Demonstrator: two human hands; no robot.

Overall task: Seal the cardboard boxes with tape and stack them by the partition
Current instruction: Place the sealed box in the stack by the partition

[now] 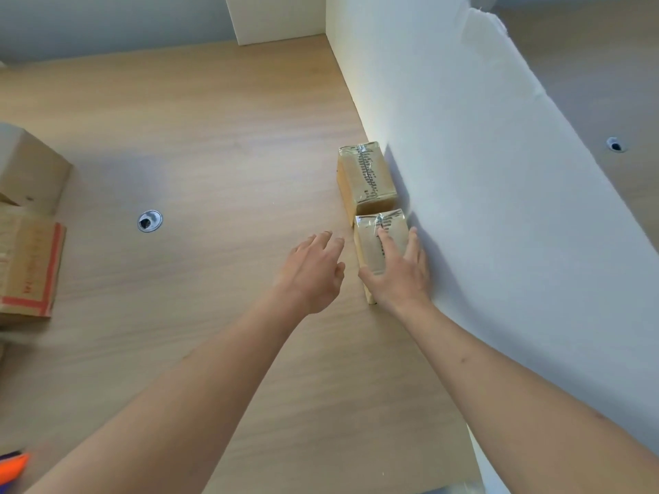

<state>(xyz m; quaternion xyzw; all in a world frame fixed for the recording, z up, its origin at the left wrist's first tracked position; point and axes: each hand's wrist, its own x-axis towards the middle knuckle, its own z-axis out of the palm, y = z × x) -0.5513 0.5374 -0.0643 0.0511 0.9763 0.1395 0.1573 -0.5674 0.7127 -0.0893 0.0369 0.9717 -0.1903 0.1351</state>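
Two small taped cardboard boxes stand in a row against the white partition [499, 208]. The far box [367, 176] sits apart from my hands. The near box [379, 240] lies under my right hand [399, 276], whose straight fingers rest on its top and whose thumb lies along its left side. My left hand [313, 272] hovers just left of that box, fingers spread and relaxed, holding nothing and not touching it.
The wooden table [214, 144] has a round cable hole [149, 220]. More cardboard boxes [28, 265] with red tape sit at the left edge. An orange and purple object [14, 465] shows at the bottom left corner.
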